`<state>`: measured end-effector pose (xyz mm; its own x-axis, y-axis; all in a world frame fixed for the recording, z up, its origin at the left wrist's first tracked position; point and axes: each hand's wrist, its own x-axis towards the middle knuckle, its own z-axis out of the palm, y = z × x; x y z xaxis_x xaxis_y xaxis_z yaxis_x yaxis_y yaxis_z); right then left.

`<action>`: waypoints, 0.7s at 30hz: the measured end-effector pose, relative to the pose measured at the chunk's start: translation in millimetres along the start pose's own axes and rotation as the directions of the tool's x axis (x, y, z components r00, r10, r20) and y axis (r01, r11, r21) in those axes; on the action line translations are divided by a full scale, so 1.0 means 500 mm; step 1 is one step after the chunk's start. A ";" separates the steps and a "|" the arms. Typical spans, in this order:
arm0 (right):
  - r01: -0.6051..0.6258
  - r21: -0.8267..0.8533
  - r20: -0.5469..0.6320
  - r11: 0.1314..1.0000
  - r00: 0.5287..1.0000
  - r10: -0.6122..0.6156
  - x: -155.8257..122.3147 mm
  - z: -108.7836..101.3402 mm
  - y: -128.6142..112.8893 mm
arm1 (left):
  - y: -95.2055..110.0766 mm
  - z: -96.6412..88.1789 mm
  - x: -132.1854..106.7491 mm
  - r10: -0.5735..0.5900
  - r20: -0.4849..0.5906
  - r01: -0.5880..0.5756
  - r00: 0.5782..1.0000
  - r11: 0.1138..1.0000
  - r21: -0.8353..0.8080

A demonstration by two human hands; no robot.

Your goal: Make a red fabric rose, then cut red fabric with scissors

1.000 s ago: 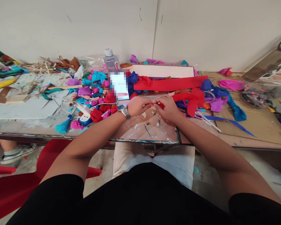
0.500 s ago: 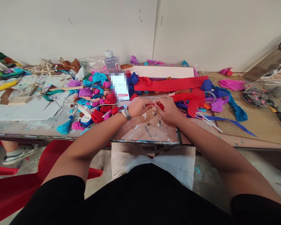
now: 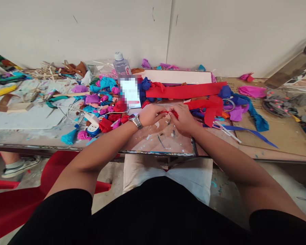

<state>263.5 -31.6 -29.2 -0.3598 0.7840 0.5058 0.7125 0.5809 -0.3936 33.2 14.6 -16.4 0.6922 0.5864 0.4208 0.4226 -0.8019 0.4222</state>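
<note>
Both hands are meeting right around the middle of the frame, over the table, and they're busy with one little red scrap – crepe paper by the look of it. The left hand, the one with the silver watch on its wrist, has thumb and fingertips pinched on the thin end. The right hand grips the fatter bit, fingers curled in so most of it is hidden, and the fingertips of the two are nearly touching. Just above them, a long red strip runs across toward the right, with a second, bent red strip below it, near the right hand. Left of center it's a riot: a heap of crumpled paper in blue, pink, purple and red, a phone with its screen lit, and a capped bottle standing behind. There's a white plug by the heap's lower edge too. Over on the right, a blue strip trails onto some flat cardboard. Upper left has a pile of thin wooden sticks; lower left – a red chair and somebody else's shoe.
</note>
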 end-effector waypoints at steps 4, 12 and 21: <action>0.007 -0.008 0.008 1.000 1.000 -0.007 0.001 -0.002 0.000 | -0.001 -0.001 0.000 0.008 -0.007 -0.008 1.000 1.000 0.014; -0.030 0.029 -0.002 0.999 1.000 0.030 0.001 0.000 -0.003 | 0.002 -0.006 0.001 0.021 0.007 -0.021 1.000 1.000 -0.002; -0.012 0.079 -0.018 0.997 1.000 0.014 0.004 -0.003 -0.002 | 0.005 -0.012 0.002 -0.005 -0.005 0.005 1.000 1.000 -0.003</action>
<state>262.8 -31.1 -26.8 -0.3389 0.7878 0.5143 0.6673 0.5867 -0.4589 31.4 13.8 -10.2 0.6874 0.5905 0.4228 0.4242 -0.7990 0.4263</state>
